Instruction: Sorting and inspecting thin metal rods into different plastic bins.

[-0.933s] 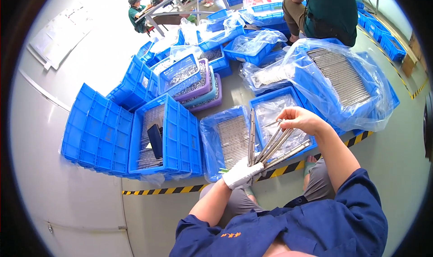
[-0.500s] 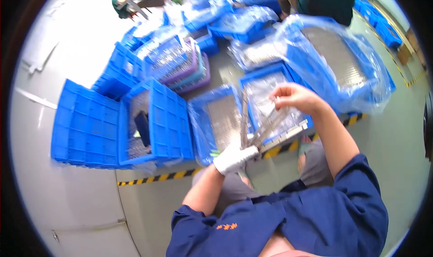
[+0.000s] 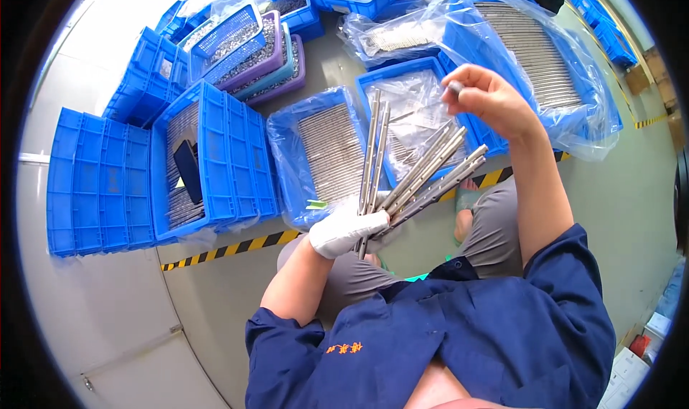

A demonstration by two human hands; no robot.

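My left hand, in a white glove, is closed around a bundle of slim metal rods with small holes along them. The rods fan out upward in several groups. My bare right hand is raised above the rod tips, thumb and fingers pinching a small dark grey piece whose kind I cannot make out. Beyond the gloved hand lies a blue crate lined with clear plastic, with rows of similar rods in it. Beside it, under the bundle, another blue crate holds plastic bags and some rods.
Tall blue crates stand at the left, a dark phone-like object resting on rods inside one. Purple and teal baskets of small metal parts sit farther back. A bagged crate of rods stands at the right. Black-and-yellow tape crosses the floor.
My right hand has risen away from the bundle and now pinches the small grey piece. The rods in my left hand are spread wider. The view has shifted, with the crates higher in it.
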